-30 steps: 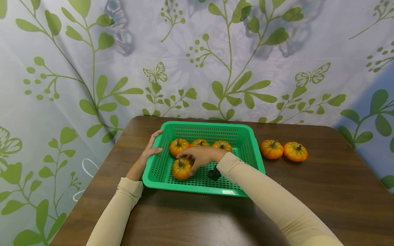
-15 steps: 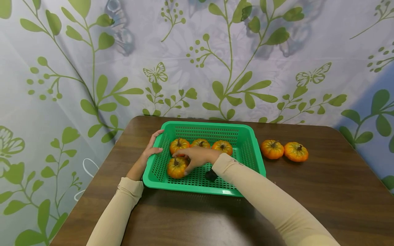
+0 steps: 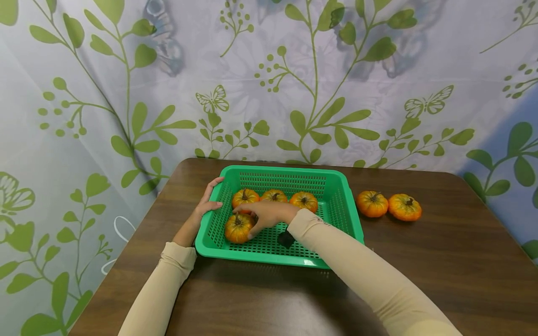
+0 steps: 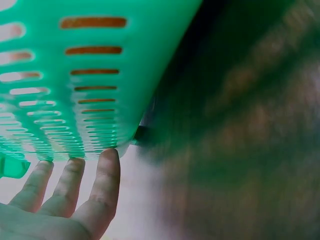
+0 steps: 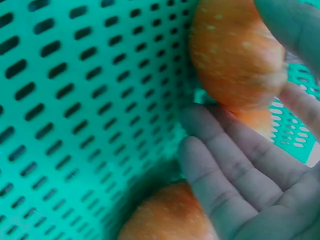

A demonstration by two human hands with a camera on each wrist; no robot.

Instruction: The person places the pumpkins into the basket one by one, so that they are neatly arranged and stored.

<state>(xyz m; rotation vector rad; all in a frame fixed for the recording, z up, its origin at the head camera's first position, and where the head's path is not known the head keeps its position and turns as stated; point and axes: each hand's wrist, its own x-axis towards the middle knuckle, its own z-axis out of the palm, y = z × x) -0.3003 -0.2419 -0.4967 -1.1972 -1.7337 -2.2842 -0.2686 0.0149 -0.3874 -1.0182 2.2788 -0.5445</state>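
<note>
A green plastic basket (image 3: 269, 260) with slotted walls stands on the table. My left hand (image 3: 206, 205) grips its left rim, thumb over the edge; in the left wrist view the fingers (image 4: 102, 182) lie against the outer wall. Inside the basket, my right hand (image 3: 272, 214) holds a small orange pumpkin (image 3: 238, 229) near the front left corner. The right wrist view has this pumpkin (image 5: 235, 55) between thumb and fingers, the other fingers stretched out beside it. Behind it, a row of three pumpkins (image 3: 304, 200) lines the back of the basket, the middle one partly covered by the right hand.
Two more pumpkins, one (image 3: 371, 204) close to the basket's right wall and another (image 3: 405, 207) beside it, sit on the brown wooden table (image 3: 454, 261). A black object (image 3: 286, 240) shows under the right wrist. A leaf-patterned curtain (image 3: 269, 93) hangs behind the table.
The right hand and its pumpkin have shifted left and slightly forward in the basket, toward the front left corner. The left hand keeps its place on the rim.
</note>
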